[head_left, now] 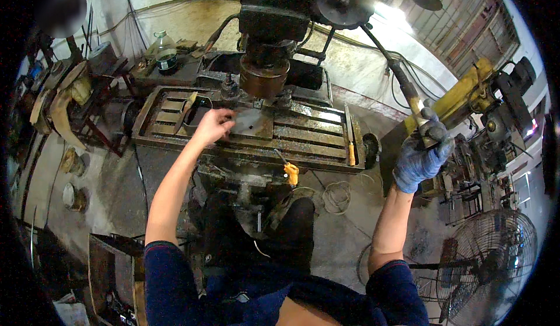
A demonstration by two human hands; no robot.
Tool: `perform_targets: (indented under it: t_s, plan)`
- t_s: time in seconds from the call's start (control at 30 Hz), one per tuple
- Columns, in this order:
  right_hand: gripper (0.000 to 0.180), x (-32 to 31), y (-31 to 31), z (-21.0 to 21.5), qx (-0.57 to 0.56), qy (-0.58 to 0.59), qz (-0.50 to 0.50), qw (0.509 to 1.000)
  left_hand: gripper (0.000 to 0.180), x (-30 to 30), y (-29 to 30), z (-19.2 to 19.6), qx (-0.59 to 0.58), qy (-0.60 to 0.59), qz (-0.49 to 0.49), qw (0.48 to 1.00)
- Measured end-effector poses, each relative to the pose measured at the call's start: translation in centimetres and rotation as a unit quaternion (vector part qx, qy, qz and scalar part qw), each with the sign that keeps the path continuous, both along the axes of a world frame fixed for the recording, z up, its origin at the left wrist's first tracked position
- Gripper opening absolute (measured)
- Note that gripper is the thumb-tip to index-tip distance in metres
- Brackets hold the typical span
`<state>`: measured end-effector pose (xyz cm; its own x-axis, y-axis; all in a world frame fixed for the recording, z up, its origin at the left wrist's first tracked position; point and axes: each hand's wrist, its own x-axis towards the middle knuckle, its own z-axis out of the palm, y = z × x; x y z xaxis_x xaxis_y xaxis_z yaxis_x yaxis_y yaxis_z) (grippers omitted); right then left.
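My bare left hand [216, 126] reaches over the left half of the slotted machine table [315, 147]. Its fingers are bent and pinch the left edge of a flat grey metal plate [252, 123] with a dark spot on it. Above the plate hangs the round spindle head [264, 75] of the machine. My right hand [424, 151], in a grey-blue work glove, is raised at the right and wraps round the end of a long lever [403, 81]. That lever runs up to the machine's hub [342, 0].
A wooden-handled brush [185, 111] lies by a tray on the table's left. A yellow-handled tool [352, 151] rests at its right end. A yellow crank handle [291, 174] juts out in front. A fan [490, 267] stands lower right; a bottle [165, 52] stands behind left.
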<state>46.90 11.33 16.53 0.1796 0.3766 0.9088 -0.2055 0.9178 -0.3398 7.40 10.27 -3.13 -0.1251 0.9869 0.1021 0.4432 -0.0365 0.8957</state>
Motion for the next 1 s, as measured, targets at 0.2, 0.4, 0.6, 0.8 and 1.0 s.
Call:
perform_targets:
  t_s: [0.2, 0.4, 0.6, 0.8, 1.0]
  plan:
    - [0.039, -0.3, 0.3, -1.0, 0.025, 0.0, -0.038, 0.999, 0.032, -3.5, -12.6, 2.2, -0.026, -0.035, 0.045, 0.998]
    - [0.028, 1.2, 0.9, -3.5, -0.164, 0.109, 0.18, 0.964, 0.03, -11.9, -33.3, 0.8, -0.057, -0.081, 0.318, 0.943]
    - [0.016, 6.4, 4.6, -5.9, -0.097, -0.032, -0.141, 0.985, 0.03, -13.9, -53.2, 0.1, -0.18, 0.054, 0.572, 0.798]
    - [0.018, 8.1, 8.1, -7.9, 0.107, -0.137, -0.477, 0.862, 0.029, -11.8, -68.6, -6.8, -0.28, -0.014, 0.698, 0.659]
    - [0.016, 2.6, 2.8, -6.6, 0.092, -0.198, -0.691, 0.689, 0.035, -10.2, -70.3, -11.6, -0.436, 0.15, 0.687, 0.562]
